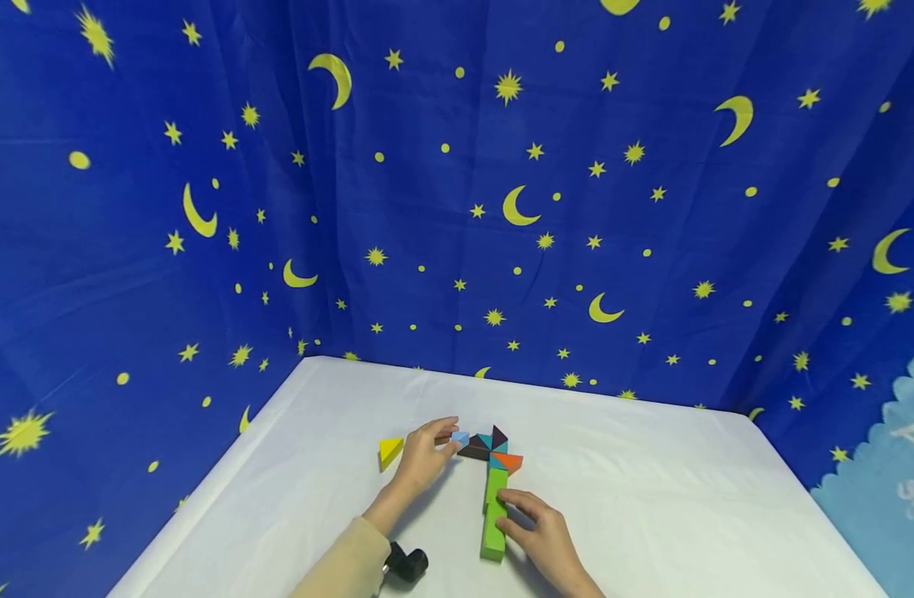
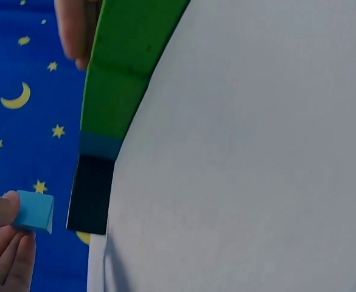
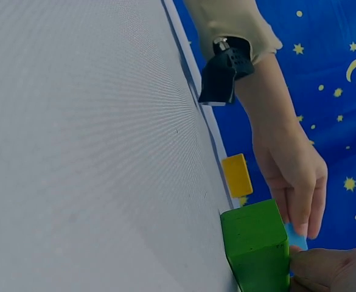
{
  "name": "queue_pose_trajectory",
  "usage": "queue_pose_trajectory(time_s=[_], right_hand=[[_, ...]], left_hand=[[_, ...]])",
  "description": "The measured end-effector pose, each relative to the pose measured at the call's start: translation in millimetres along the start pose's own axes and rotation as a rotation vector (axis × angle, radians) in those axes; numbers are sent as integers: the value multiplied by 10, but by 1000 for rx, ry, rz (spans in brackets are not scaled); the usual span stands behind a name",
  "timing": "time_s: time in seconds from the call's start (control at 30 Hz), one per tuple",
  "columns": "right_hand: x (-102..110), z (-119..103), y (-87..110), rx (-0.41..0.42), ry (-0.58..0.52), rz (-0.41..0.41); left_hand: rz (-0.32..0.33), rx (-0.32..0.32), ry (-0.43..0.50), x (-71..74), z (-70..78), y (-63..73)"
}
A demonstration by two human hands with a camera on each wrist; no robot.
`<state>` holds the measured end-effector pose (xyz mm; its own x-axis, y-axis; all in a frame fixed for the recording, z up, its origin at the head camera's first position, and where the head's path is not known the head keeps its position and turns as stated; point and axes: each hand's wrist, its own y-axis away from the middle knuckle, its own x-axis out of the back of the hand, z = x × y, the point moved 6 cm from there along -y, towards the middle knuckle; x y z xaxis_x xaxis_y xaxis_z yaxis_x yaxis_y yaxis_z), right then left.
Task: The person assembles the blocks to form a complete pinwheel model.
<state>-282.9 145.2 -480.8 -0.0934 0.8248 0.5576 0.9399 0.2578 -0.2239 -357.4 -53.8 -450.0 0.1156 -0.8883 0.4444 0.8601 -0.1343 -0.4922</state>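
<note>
My left hand (image 1: pixel 422 455) pinches a small light blue block (image 1: pixel 460 438) between thumb and fingers. In the left wrist view this block (image 2: pixel 34 210) is apart from the dark end block (image 2: pixel 91 194). On the table, dark brown (image 1: pixel 499 435), teal (image 1: pixel 501 447) and orange (image 1: pixel 510 462) triangular blocks lie together like a pinwheel. Two green blocks (image 1: pixel 494 527) form a line below them, toward me. My right hand (image 1: pixel 542 531) touches the right side of the green blocks with fingertips and thumb.
A yellow triangular block (image 1: pixel 390 451) lies alone left of my left hand. A black camera (image 1: pixel 408 563) is worn at the left wrist. The white-covered table (image 1: pixel 651 498) meets a blue curtain (image 1: pixel 442 208) with moons and stars at the back and sides.
</note>
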Motion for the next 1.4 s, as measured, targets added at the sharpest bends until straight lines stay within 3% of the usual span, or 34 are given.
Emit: queue_pose_trajectory(time_s=[0.27,0.53,0.73,1.0,1.4], right_hand=[[0,-6,3,12,3,7],[-10,5,8,5,3,4],[-9,1,18,6,7,-2],[14,-9,2,14,21,10],[4,10,3,8,9,-3]], left_hand=[[-80,-23,-29,-170,13,94],[-119,-39,-77,-270,-51,189],[-103,-75,-141,-267,-68,224],[-77,-104,-83,-199,-45,228],[-94,-118,-87,-326,-55,193]])
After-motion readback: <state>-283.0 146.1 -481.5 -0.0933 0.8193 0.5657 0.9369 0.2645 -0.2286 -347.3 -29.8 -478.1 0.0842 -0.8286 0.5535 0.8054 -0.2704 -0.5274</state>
